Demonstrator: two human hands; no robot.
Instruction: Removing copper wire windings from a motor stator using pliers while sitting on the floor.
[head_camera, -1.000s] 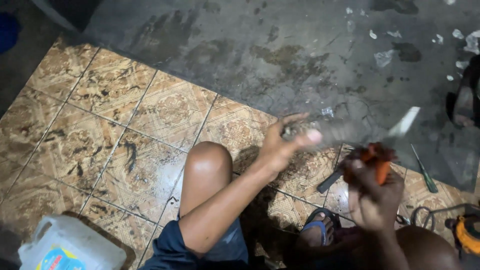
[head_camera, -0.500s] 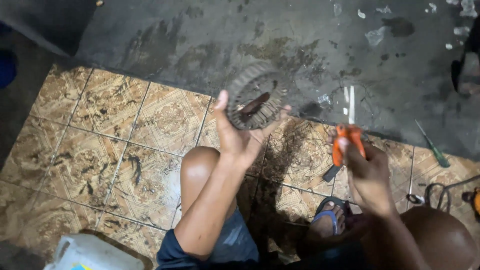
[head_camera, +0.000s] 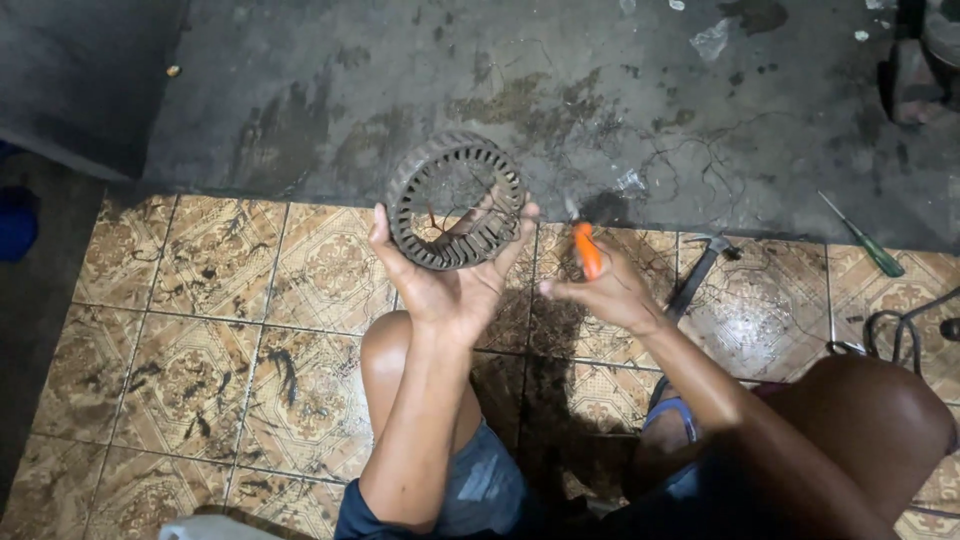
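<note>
Rusty grey metal fills your left hand (head_camera: 452, 285): a slotted ring-shaped motor core (head_camera: 456, 200), held up in front of you with the palm beneath it and the fingers curled up around its lower rim, thumb on one side and fingertips on the other. The ring stands tilted so that you look partly through its open middle, where a few thin strands of wire show. It sits above your left knee (head_camera: 395, 345), over the line where the patterned brown floor tiles (head_camera: 215, 300) meet the bare grey concrete (head_camera: 560, 90).

Your right hand (head_camera: 610, 290) is just beside the ring, to its right and not touching it. Its fingers are closed around an orange-handled tool (head_camera: 586, 248), whose dark tip points up and away; what kind of tip it has is too blurred to tell.

On the tiles beyond that hand lies a hammer (head_camera: 700, 272), and farther right a green-handled screwdriver (head_camera: 868, 242) rests across the edge of the concrete. A dark cable (head_camera: 900, 330) loops near your right knee. Scraps of fine wire are scattered on the concrete.
</note>
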